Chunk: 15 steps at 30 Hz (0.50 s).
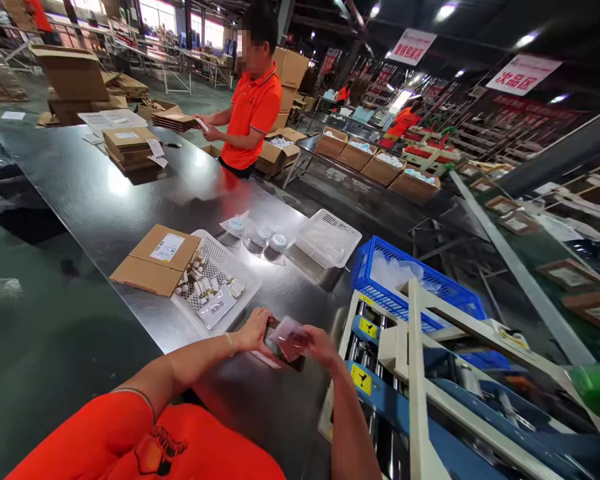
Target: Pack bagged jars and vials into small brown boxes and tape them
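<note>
Near the front of the metal table, my left hand (257, 331) is closed around the left end of a small brown box (296, 362). My right hand (321, 346) pinches a clear plastic packet (290, 339) over the box's right side; its print is blurred. Just beyond my left hand sits a white basket (250, 283) holding small white-and-gold items and a white card (217, 307) with writing. A flat cardboard box (155, 261) with a white label touches the basket's left side. Round wrapped items (263, 233) lie on plastic behind the basket.
A white tray (330, 238) lies at the table's right edge, beside a blue crate (380, 293) and a roller conveyor (375, 373). Across the table (180, 193), a person in an orange shirt (255, 113) stands near stacked cardboard (130, 147). Open boxes (380, 167) stand behind.
</note>
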{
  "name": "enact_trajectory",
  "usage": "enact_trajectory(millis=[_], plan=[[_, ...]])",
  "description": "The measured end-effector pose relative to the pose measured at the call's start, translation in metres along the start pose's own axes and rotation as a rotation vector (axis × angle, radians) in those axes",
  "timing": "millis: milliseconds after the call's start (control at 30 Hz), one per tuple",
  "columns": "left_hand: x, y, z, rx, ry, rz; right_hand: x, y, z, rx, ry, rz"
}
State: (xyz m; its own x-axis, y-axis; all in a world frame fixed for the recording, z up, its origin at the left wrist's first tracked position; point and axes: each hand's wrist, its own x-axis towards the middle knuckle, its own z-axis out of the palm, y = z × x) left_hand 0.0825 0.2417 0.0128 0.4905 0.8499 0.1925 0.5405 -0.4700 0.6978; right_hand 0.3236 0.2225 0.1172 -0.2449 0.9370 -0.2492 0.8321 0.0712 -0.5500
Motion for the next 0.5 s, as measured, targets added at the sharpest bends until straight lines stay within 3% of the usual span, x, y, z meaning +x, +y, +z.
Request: enact_trajectory(millis=[133,300,400,500], plan=[[-0.001,-0.011,0.006,-0.009,0.012,0.0,0.019,-0.013,0.02,-0.129,-0.08,0.075],[-0.003,-0.021,0.013,-0.002,0.05,0.05,0.024,-0.033,0.065,-0.208,-0.008,0.106],[-0.001,-0.025,0.017,-0.013,0.075,0.083,0.009,-0.024,0.064,-0.227,0.098,0.058],[0.002,-0.027,0.019,-0.021,0.084,0.085,-0.005,-0.012,0.043,-0.209,0.224,0.055]])
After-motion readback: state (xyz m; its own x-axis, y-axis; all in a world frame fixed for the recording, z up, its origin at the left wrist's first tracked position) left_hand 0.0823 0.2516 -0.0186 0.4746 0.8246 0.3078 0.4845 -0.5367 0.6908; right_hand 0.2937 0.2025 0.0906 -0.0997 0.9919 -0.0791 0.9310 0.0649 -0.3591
